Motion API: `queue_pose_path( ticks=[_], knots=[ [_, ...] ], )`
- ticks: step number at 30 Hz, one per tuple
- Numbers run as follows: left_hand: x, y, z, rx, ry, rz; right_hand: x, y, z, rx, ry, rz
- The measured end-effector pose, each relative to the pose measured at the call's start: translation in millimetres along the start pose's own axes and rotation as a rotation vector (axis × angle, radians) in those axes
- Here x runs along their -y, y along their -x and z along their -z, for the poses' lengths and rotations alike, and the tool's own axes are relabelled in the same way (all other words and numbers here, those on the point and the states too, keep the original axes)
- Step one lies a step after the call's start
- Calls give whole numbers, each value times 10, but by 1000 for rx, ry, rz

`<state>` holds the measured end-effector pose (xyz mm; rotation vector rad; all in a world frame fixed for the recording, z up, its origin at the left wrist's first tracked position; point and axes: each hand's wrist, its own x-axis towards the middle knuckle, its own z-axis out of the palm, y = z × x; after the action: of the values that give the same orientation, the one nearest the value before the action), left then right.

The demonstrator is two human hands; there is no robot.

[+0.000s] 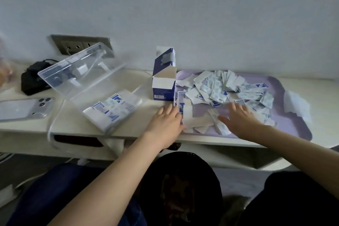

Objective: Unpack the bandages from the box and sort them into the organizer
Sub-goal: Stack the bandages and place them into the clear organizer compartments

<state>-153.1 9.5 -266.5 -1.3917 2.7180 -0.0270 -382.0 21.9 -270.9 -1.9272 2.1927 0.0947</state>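
Loose bandages (216, 90) lie heaped on the purple tray (293, 121) at the right, beside the opened box (163, 86); a few already sit in the clear organizer (88, 86) to the left. The right hand (238, 117) hovers over the pile's near edge, fingers (233, 107) spread, while the left hand (165, 119) has nearly straight fingers against a small upright stack (180, 103) at the tray's left edge; whether its thumb pinches it I cannot tell. Best gather wrappers of one kind, square them against that stack, then carry it left into the matching compartment.
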Motion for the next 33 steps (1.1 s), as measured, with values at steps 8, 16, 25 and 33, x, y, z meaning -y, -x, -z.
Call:
queue_pose_path(
  ticks=[8, 16, 25, 33],
  knots=[
    [-376, -138, -4, 108, 34, 55, 210, 137, 53, 114, -86, 157],
    [-712, -272, 77, -2, 186, 252, 246, 160, 177, 181, -112, 75],
    [-764, -473, 79, 89, 541, 336, 221, 153, 196, 187, -448, -45],
    [-785, -582, 147, 54, 838, 446, 303, 111, 257, 201, -492, -19]
  ],
)
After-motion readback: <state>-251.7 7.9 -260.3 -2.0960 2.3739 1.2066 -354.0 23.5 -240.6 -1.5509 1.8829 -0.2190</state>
